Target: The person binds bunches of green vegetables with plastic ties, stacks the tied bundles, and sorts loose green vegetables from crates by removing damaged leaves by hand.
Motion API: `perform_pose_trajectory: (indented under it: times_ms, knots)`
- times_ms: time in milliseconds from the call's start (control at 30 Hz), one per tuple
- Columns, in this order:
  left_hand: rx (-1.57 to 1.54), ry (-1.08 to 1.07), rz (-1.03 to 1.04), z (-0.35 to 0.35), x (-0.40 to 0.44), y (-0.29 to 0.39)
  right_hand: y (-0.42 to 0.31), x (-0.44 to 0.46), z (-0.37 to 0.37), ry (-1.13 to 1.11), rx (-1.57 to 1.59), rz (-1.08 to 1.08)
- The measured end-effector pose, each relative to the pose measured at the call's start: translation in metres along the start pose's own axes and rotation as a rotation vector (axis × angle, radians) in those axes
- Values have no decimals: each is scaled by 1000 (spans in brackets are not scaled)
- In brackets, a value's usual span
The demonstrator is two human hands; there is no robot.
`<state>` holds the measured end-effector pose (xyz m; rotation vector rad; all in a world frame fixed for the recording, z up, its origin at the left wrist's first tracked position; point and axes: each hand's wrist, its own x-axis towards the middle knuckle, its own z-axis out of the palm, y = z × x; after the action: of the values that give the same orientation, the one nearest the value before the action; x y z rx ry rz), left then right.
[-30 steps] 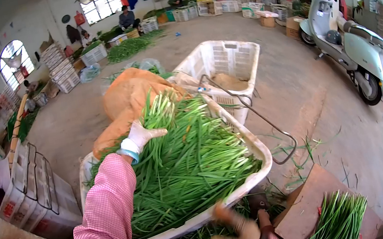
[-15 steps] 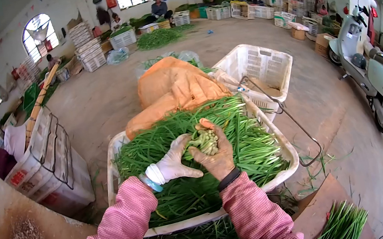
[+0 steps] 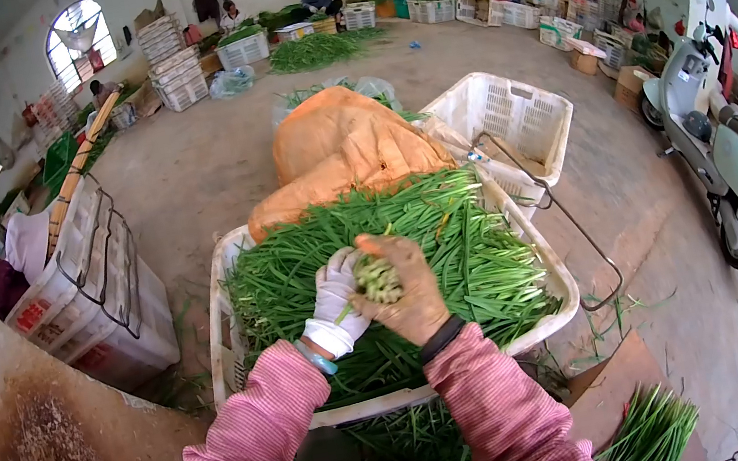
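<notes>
A tight bunch of green stalks [image 3: 377, 280] is held above the crate, its pale, knobbly ends facing me. My right hand [image 3: 411, 294], with orange on its fingertip, is wrapped round the bunch from the right. On the other side, my left hand [image 3: 334, 303] in a white glove presses against it with curled fingers. Part of the bunch is hidden by the hands. Below them, a white plastic crate [image 3: 561, 281] is heaped with long green leafy stalks [image 3: 481, 260]. An orange cloth [image 3: 341, 147] covers the far part of the heap.
Another white crate [image 3: 515, 113] stands behind on the right, with a bent metal rod [image 3: 578, 239] beside it. Stacked crates [image 3: 113, 303] stand left. A bundle of stalks [image 3: 652, 432] lies on cardboard at lower right. A scooter [image 3: 716, 143] is parked right; people sit at the back.
My left hand has turned and closed in against the bunch; its thumb was spread apart before. My right hand has stayed round the bunch. The view has shifted slightly.
</notes>
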<state>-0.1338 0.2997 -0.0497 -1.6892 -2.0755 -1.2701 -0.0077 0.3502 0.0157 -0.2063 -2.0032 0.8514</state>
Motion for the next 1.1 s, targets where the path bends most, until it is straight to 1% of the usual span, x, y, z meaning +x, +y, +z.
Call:
perform_pose_trajectory:
  times_ms: [33,67,100,133,167,233,267,300,333,367,433,467,500,533,567,600,633,700,733,767,800,833,867,900,967,1033,1100]
  knots:
    - [-390,-42,-244,0,-6,-7,-7,1,1,-93,-100,-57]
    - [-769,13,-505,-4,-10,-9,-10,-2,3,-158,-160,-117]
    - [-1485,-6,-919,-14,-16,-15,-13,-6,7,-222,-218,-177]
    - [-1485,-122,-705,-26,-18,-5,-14,-12,13,-342,-211,-141]
    - [-1578,-146,-991,-35,-20,-8,-14,-17,19,-343,-208,-141]
    - [-1557,-121,-1140,-41,-34,-15,-14,-26,31,-450,-262,-90]
    - [-1551,-113,-1138,-42,-37,-20,-13,-28,34,-455,-298,-71]
    - [-1447,-175,-930,-40,-39,-24,-11,-27,36,-457,-292,-76]
    - [-1335,-233,-730,-39,-41,-27,-10,-27,38,-530,-330,-96]
    - [-1332,-228,-736,-38,-42,-30,-9,-27,41,-603,-366,-115]
    - [-1201,-193,-759,-36,-43,-37,-7,-26,46,-587,-379,-147]
    - [-1325,-293,-750,-36,-40,-44,-7,-25,47,-580,-362,-159]
    - [-1327,-290,-754,-36,-40,-47,-8,-24,46,-575,-345,-172]
    - [-1609,-313,-772,-39,-40,-45,-13,-22,43,-581,-345,-172]
    - [-1894,-329,-777,-42,-42,-41,-22,-18,38,-408,-260,-181]
    - [-1413,-202,-586,-45,-44,-33,-30,-14,34,-236,-174,-191]
    - [-1041,-98,-465,-63,-40,-6,-35,-8,32,-15,-89,-235]
    - [-679,113,-401,-92,-38,-3,-55,3,15,85,205,23]
    - [-752,211,-472,-121,-35,2,-73,18,-5,172,430,100]
    - [-826,319,-563,-162,-48,16,-109,27,-29,241,653,198]
    - [-872,396,-509,-187,-56,24,-136,32,-48,318,535,108]
    - [-915,476,-453,-204,-62,27,-154,38,-63,389,612,44]
    - [-804,515,-415,-228,-71,28,-172,46,-84,515,340,-39]
    - [-691,549,-380,-249,-82,30,-210,48,-100,583,342,-120]
    - [-734,624,-314,-285,-99,46,-278,43,-124,702,231,-298]
    - [-750,711,-307,-315,-111,84,-330,29,-125,688,502,-428]
    - [-825,753,-204,-334,-130,110,-313,12,-120,739,-38,-379]
